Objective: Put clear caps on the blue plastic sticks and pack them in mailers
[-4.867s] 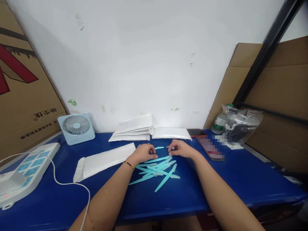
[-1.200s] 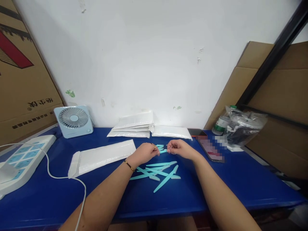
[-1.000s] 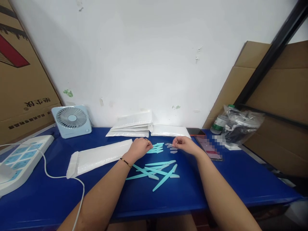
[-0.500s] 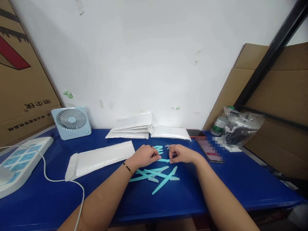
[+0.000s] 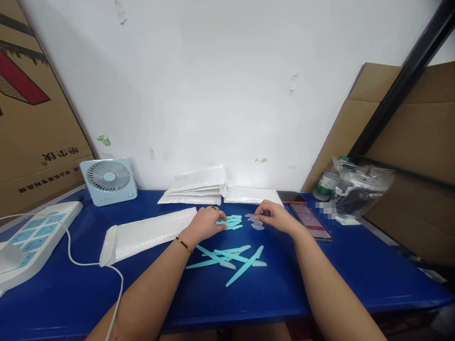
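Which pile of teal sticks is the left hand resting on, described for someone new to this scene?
On the blue table, look just in front of the white padded envelopes stacked against the wall. The left hand rests on a small neat pile of teal sticks, laid side by side. Unlike the loose teal sticks crisscrossed nearer the table's front edge, these lie parallel.

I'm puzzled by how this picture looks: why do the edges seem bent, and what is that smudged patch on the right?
Head view: wide-lens distortion bows the black post and stretches the forearms; the patch beside the phone is deliberate pixelation; light is soft and even.
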